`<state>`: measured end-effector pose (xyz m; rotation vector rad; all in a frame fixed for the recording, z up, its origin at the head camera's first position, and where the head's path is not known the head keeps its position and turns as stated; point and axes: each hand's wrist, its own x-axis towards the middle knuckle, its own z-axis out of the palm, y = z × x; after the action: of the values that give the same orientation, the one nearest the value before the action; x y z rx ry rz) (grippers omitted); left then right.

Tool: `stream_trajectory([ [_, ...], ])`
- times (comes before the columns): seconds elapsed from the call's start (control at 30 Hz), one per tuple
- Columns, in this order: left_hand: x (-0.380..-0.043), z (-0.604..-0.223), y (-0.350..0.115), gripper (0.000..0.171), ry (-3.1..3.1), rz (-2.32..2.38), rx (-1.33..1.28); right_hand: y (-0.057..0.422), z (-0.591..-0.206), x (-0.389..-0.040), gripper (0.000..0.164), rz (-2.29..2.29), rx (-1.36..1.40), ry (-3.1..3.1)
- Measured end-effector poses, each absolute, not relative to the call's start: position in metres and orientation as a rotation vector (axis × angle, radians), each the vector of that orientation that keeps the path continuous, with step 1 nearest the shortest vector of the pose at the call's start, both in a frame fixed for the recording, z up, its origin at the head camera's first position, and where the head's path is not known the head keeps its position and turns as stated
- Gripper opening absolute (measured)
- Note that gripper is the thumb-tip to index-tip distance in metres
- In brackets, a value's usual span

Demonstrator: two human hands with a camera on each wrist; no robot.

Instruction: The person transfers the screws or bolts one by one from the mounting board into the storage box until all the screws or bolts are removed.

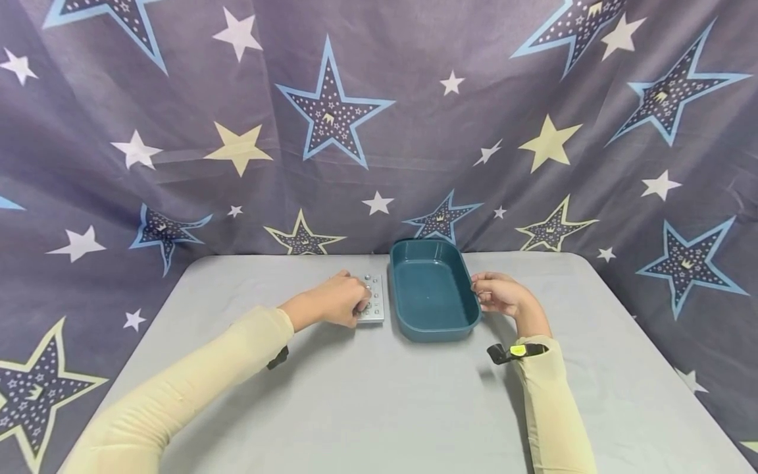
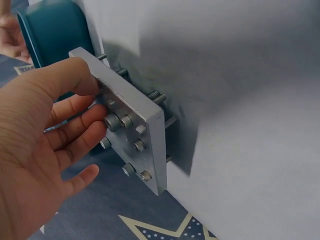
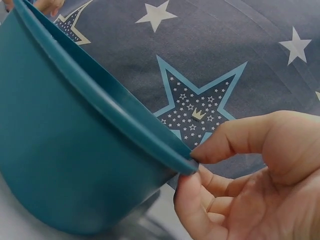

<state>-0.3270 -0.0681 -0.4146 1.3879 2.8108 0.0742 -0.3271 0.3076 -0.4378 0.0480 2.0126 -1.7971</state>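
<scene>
Teal tray (image 1: 435, 335) (right hand (image 1: 502, 295) pinching rim (image 3: 119, 120)) narrowly clears the plate (image 2: 151, 155) left hand (image 1: 339, 299) pinches.

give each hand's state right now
Left hand: fingers curled at the metal plate; whether they pinch a bolt cannot be told.
Right hand: closed, holding the teal bin.

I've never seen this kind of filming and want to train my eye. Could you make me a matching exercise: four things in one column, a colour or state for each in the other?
Things:
1. Tub
2. Metal plate
3. Right hand
4. Curtain

Colours and states:
A. Pinching the tub's rim
B. Blue-green
C. Dark, patterned with stars
D. Silver, set with bolts

Pairs: 1-B, 2-D, 3-A, 4-C
</scene>
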Motion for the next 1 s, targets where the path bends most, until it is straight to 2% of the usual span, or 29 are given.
stream_trajectory([
  [0.3,-0.3289,-0.4138,-0.0665,0.023,2.796,0.030,1.335,0.3058,-0.4342,-0.3261,0.031,-1.764,0.038,2.054],
  [1.0,-0.3297,-0.4167,-0.0634,0.027,2.789,-0.019,1.386,0.3035,-0.4409,-0.3268,0.030,-1.815,-0.022,1.997],
])
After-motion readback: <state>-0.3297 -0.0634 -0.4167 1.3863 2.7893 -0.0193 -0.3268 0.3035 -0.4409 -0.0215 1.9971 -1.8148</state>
